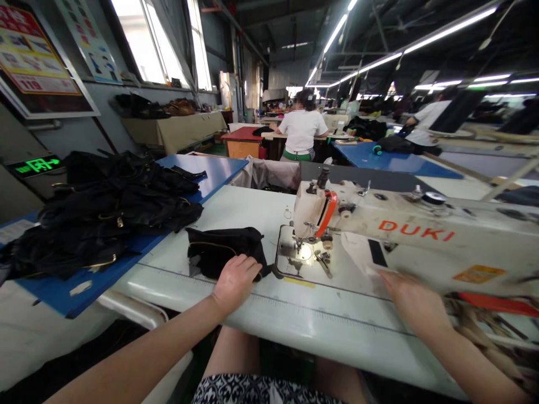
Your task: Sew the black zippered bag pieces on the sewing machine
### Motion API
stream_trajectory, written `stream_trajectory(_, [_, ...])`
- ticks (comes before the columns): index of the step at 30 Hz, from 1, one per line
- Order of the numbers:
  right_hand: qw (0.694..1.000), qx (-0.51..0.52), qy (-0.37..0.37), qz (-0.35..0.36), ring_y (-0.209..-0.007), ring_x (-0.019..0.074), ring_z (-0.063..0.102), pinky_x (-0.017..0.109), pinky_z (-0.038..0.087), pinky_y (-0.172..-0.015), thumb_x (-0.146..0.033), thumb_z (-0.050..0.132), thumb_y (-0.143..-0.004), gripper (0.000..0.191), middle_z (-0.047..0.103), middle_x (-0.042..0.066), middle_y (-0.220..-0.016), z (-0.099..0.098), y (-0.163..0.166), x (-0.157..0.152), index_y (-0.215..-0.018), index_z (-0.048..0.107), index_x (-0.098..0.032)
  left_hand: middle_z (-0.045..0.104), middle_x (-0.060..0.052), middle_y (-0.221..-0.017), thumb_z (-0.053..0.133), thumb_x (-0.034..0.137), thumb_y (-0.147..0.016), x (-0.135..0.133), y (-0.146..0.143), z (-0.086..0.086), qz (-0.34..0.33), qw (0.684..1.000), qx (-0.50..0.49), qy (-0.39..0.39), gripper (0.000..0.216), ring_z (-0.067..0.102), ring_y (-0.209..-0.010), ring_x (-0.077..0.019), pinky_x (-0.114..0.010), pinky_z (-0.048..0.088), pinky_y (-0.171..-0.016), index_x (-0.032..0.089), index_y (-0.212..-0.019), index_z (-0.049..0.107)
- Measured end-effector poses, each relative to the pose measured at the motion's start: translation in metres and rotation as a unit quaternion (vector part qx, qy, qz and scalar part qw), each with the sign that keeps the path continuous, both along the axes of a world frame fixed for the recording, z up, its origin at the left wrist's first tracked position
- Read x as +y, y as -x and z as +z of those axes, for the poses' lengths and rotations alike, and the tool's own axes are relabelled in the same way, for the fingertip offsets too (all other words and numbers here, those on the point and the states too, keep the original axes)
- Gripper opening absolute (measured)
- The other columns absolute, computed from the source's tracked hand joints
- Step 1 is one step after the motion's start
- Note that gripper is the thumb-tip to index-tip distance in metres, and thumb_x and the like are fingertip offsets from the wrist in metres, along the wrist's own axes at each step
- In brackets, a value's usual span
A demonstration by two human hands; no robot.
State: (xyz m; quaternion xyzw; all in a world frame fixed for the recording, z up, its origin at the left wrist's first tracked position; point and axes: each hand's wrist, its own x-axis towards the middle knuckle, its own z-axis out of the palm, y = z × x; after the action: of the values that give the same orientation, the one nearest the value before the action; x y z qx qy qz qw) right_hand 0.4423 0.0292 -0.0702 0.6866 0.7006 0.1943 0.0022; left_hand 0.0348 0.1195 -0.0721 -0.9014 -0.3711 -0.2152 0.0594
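Note:
My left hand [238, 280] is closed over the near right edge of a black fabric pouch [225, 241] with a gold-toothed zipper. The pouch lies on the pale sewing table, left of the needle plate. Farther right, my right hand [415, 303] reaches beside the sewing machine [412, 224], fingers stretched toward a white sheet [357, 252]. On that sheet is a short black strip [378, 253], close to the fingertips. The right thumb is hidden. Under the lit needle, the metal plate [290, 264] shows bare, with a small metal guide [324, 262] on it.
A heap of black zippered pieces [113, 207] covers much of the blue board [67, 297] at left. Behind the table is a fabric-lined bin [273, 174]. A person in a white shirt [303, 129] sits farther back. The machine arm spans the right side.

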Motion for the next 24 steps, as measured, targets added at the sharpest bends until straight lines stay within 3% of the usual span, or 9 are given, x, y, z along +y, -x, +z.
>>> stream_trajectory(6, [0.990,0.115,-0.010,-0.075,-0.081,0.0258,0.065,0.035,0.049,-0.066,-0.020,0.042,-0.090,0.027,0.070,0.010,-0.094,0.009,0.006,0.003,-0.101,0.066,-0.018,0.064,-0.007,-0.088,0.049,0.000,-0.074,0.002,0.001,-0.003,-0.011,1.000,-0.021,-0.011,0.032,0.054,-0.082,-0.0219,-0.037,0.047,-0.075,0.015,-0.098,0.065])
stream_trajectory(12, [0.970,0.189,-0.043,-0.148,-0.070,0.0231,0.066,0.030,0.046,-0.061,-0.030,0.047,-0.087,0.025,0.072,0.007,-0.082,0.011,-0.004,0.008,-0.089,0.070,-0.019,0.065,-0.008,-0.092,0.050,0.000,-0.072,0.005,0.003,-0.009,-0.028,0.999,-0.029,-0.029,0.034,0.055,-0.084,-0.0230,-0.039,0.048,-0.076,0.015,-0.100,0.065])
stream_trajectory(24, [0.949,0.257,-0.093,-0.157,-0.077,0.0240,0.066,0.031,0.048,-0.067,-0.031,0.043,-0.087,0.032,0.073,0.009,-0.090,0.014,-0.002,0.010,-0.095,0.071,-0.017,0.066,-0.008,-0.095,0.052,0.002,-0.075,0.006,0.005,-0.011,-0.035,0.998,-0.031,-0.032,0.032,0.056,-0.085,-0.0231,-0.039,0.047,-0.078,0.015,-0.101,0.065])
